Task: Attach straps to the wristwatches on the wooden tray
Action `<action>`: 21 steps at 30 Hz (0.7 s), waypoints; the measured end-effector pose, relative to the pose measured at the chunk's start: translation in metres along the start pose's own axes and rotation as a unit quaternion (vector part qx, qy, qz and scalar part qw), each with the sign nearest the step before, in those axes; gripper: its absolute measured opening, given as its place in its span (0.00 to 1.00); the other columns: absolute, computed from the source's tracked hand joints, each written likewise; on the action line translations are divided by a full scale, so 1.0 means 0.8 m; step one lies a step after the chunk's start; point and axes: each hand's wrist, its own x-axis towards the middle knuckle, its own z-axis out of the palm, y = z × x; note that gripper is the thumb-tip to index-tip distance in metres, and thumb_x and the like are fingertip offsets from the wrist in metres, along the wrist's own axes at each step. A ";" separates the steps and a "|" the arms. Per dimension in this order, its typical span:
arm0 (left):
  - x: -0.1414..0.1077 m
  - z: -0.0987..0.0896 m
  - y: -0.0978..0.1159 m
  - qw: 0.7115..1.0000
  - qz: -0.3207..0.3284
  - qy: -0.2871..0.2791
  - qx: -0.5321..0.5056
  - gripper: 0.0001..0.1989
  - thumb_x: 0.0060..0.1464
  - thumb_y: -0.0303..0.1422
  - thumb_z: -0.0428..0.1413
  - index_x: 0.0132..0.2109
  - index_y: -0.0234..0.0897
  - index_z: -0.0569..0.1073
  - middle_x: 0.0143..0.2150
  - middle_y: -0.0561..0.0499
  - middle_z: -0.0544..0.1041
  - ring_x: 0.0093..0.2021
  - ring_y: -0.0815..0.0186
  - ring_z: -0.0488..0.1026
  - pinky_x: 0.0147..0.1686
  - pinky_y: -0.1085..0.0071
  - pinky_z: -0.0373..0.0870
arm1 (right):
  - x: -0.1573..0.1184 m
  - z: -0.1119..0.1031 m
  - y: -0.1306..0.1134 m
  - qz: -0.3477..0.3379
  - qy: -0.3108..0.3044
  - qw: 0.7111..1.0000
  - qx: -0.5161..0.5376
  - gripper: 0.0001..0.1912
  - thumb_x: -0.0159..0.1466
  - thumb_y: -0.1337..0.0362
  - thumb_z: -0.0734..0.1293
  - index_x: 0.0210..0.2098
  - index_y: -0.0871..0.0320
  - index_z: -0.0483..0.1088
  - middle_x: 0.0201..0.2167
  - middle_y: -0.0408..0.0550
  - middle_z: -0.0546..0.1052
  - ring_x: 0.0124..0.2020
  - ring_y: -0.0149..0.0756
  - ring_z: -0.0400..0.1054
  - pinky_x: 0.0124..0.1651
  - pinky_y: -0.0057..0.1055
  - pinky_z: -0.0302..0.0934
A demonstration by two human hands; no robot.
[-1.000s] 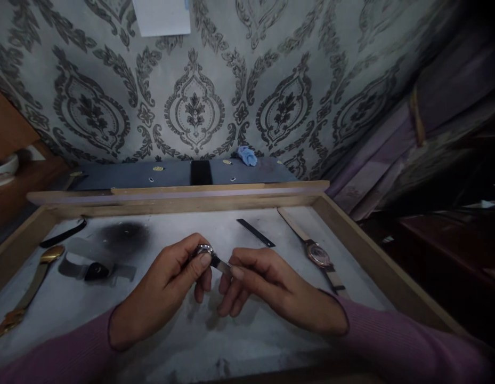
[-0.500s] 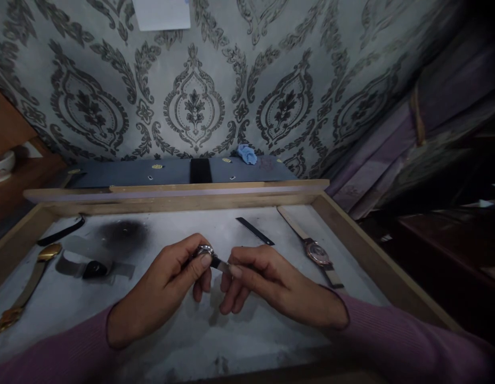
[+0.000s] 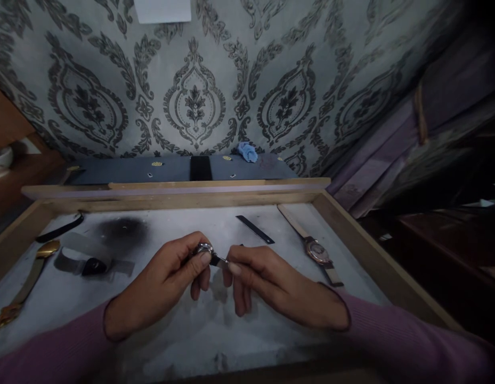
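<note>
A small silver-cased wristwatch is pinched between the thumb and fingers of my left hand, above the middle of the white tray surface. Its short dark strap points right, towards my right hand. The thumb and index finger of that hand are closed on the strap's far end, with the other fingers hanging down. A thin bright edge shows at the pinch; whether it is the strap's side or a separate piece I cannot tell. My palms hide the rest of the watch.
A wooden-rimmed tray surrounds my hands. At right lie a rose-gold watch and a loose dark strap. On the left are a gold watch, a mesh-band watch and a black band. Behind are a phone and blue cloth.
My right hand has turned slightly, and the strap between the hands now shows narrower, more edge-on. Its lower fingers have shifted a little right. My left hand keeps its hold on the watch.
</note>
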 end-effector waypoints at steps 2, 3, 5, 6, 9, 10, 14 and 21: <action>0.001 0.000 -0.001 1.000 -0.002 -0.002 0.000 0.13 0.64 0.37 0.46 0.32 0.37 0.65 0.25 0.55 0.69 0.24 0.71 0.66 0.26 0.74 0.64 | -0.001 0.001 -0.001 -0.011 0.011 0.998 -0.054 0.21 0.70 0.49 0.51 0.32 0.58 0.60 0.16 0.40 0.66 0.19 0.28 0.64 0.24 0.24 0.60; 0.001 0.000 -0.001 1.000 -0.002 -0.004 0.001 0.13 0.64 0.37 0.46 0.32 0.37 0.65 0.25 0.55 0.69 0.24 0.71 0.66 0.27 0.74 0.64 | -0.002 0.002 -0.001 -0.018 0.016 0.996 -0.082 0.21 0.70 0.50 0.50 0.31 0.58 0.60 0.16 0.38 0.65 0.18 0.27 0.62 0.24 0.24 0.58; 0.001 0.001 -0.002 1.000 -0.001 -0.009 0.004 0.12 0.64 0.37 0.47 0.32 0.37 0.65 0.25 0.56 0.68 0.24 0.72 0.66 0.27 0.74 0.64 | -0.003 0.003 -0.002 -0.029 0.027 0.992 -0.122 0.20 0.71 0.52 0.50 0.30 0.57 0.58 0.16 0.37 0.62 0.18 0.26 0.58 0.24 0.25 0.56; 0.001 0.002 -0.002 1.000 -0.002 -0.013 0.003 0.12 0.64 0.37 0.47 0.32 0.37 0.65 0.25 0.56 0.68 0.24 0.72 0.66 0.27 0.74 0.64 | -0.003 0.003 -0.003 -0.031 0.032 0.990 -0.133 0.19 0.71 0.53 0.50 0.29 0.57 0.58 0.16 0.36 0.61 0.18 0.26 0.56 0.24 0.25 0.56; 0.001 0.004 -0.004 1.000 -0.006 -0.021 -0.017 0.11 0.64 0.36 0.47 0.33 0.36 0.65 0.24 0.56 0.68 0.24 0.72 0.66 0.26 0.75 0.63 | -0.004 0.003 -0.003 -0.042 0.045 0.987 -0.148 0.18 0.71 0.57 0.51 0.27 0.56 0.55 0.18 0.37 0.59 0.19 0.26 0.54 0.23 0.25 0.53; 0.001 0.004 -0.004 0.999 -0.007 -0.020 -0.025 0.11 0.64 0.36 0.47 0.34 0.36 0.65 0.25 0.56 0.69 0.24 0.72 0.66 0.26 0.75 0.63 | -0.004 0.003 -0.003 -0.051 0.049 0.985 -0.157 0.17 0.71 0.58 0.51 0.27 0.56 0.54 0.19 0.37 0.59 0.19 0.26 0.54 0.23 0.25 0.52; 0.001 0.003 -0.004 0.999 -0.008 -0.015 -0.036 0.12 0.64 0.36 0.47 0.33 0.36 0.65 0.25 0.56 0.69 0.24 0.72 0.67 0.28 0.75 0.64 | -0.002 0.002 -0.003 -0.099 0.064 0.973 -0.198 0.16 0.71 0.62 0.52 0.26 0.56 0.52 0.21 0.38 0.58 0.21 0.26 0.53 0.25 0.26 0.50; 0.002 0.003 -0.002 0.999 -0.003 -0.018 -0.040 0.11 0.64 0.36 0.47 0.34 0.36 0.65 0.25 0.56 0.69 0.24 0.72 0.67 0.27 0.75 0.64 | -0.001 0.002 -0.004 -0.110 0.074 0.969 -0.207 0.16 0.70 0.63 0.53 0.25 0.56 0.52 0.20 0.38 0.57 0.21 0.26 0.52 0.25 0.26 0.48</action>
